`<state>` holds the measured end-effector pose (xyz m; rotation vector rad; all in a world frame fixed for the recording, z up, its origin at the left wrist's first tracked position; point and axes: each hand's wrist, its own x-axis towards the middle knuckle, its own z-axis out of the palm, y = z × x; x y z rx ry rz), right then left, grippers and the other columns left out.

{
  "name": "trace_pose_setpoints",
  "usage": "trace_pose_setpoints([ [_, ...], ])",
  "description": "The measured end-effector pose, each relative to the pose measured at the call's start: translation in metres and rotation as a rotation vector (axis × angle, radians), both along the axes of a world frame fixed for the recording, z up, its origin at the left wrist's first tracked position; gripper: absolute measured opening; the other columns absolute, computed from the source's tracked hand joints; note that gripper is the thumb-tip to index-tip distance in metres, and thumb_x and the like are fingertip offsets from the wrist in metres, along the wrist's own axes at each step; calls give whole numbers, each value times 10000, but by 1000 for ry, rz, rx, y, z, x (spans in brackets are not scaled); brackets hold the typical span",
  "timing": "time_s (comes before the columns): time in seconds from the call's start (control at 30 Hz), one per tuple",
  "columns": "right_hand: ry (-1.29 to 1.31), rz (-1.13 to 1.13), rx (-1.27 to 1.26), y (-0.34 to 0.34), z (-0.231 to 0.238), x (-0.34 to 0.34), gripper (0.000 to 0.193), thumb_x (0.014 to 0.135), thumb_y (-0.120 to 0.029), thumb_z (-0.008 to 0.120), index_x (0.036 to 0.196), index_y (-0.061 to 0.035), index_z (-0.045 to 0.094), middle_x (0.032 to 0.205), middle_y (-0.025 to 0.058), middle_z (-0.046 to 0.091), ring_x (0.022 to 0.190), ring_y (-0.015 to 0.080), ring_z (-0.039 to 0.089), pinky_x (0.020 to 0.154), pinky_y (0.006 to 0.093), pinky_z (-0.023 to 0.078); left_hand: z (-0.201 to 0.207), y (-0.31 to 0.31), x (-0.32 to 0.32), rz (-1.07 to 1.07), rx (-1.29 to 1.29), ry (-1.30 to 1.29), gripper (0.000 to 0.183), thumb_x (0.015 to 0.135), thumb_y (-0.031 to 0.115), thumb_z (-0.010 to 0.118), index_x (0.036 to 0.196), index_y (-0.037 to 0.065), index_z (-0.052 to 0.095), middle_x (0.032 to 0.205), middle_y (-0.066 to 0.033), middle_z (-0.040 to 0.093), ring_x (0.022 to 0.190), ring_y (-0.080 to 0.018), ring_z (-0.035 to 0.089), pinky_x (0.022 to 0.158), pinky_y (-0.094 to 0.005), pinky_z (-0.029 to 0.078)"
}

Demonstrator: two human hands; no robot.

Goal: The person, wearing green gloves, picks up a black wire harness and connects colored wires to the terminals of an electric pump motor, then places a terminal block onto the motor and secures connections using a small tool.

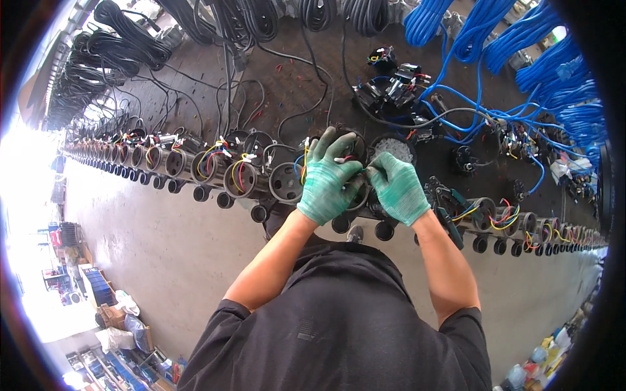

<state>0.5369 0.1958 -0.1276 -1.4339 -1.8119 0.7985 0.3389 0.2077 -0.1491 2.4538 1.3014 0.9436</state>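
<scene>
My left hand (329, 179), in a green and grey work glove, is closed over a round grey housing (357, 201), pinching thin wires near its rim. A red wire with a white connector (344, 159) shows by its fingers. My right hand (399, 190), gloved alike, is pinched close to the left fingertips, on a thin dark wire. Its exact ends are hidden by the gloves. Left of my hands stands another open round housing (285, 182) with holes in its inner face and coloured wires at its side. Behind my right hand is a tub of small clear pieces (394, 150).
A dark workbench (293, 78) carries a long row of similar housings along its near edge. Pliers-like tools (445, 199) lie right of my right hand. Black cable coils (238, 23) and blue cable coils (482, 29) hang at the back. Wired components (398, 85) lie behind.
</scene>
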Motion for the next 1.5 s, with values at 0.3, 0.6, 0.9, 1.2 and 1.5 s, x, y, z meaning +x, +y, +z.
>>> trace_pose_setpoints([
  [0.3, 810, -174, -943, 2, -9, 2, 229, 1057, -195, 632, 1026, 20, 707, 830, 31, 715, 681, 223, 681, 640, 352, 532, -21, -4, 3, 46, 56, -88, 207, 756, 96, 815, 958, 126, 775, 1428, -110, 641, 1520, -485, 343, 1211, -662, 285],
  [0.6, -285, 269, 384, 15, 11, 16, 264, 820, -3, 763, 1079, -47, 732, 965, 145, 717, 858, 385, 713, 709, 429, 585, -32, 2, 0, -1, 42, -222, 223, 776, 107, 792, 992, 157, 767, 1415, -74, 636, 1497, -480, 387, 1184, -663, 307],
  [0.9, 117, 98, -319, 5, -1, 4, 137, 983, -183, 692, 928, -58, 696, 744, 65, 659, 583, 156, 616, 535, 350, 513, -26, 5, 1, -21, 20, -198, 241, 743, 88, 788, 975, 151, 779, 1376, -68, 673, 1476, -463, 421, 1158, -606, 354],
  [1.2, -108, 130, 271, 0, 15, 10, 179, 923, -70, 698, 1099, -40, 704, 952, 157, 715, 842, 364, 711, 690, 428, 588, -23, 6, 1, -40, 14, -238, 264, 713, 34, 801, 949, 147, 772, 1338, -47, 691, 1449, -439, 461, 1119, -547, 416],
  [1.5, -340, 330, 320, 12, 9, 15, 32, 923, -96, 687, 913, -66, 683, 787, 103, 659, 647, 283, 659, 561, 401, 539, -21, 3, 2, -59, -10, -214, 271, 733, 0, 814, 966, 128, 757, 1336, -65, 681, 1456, -437, 447, 1096, -515, 455],
])
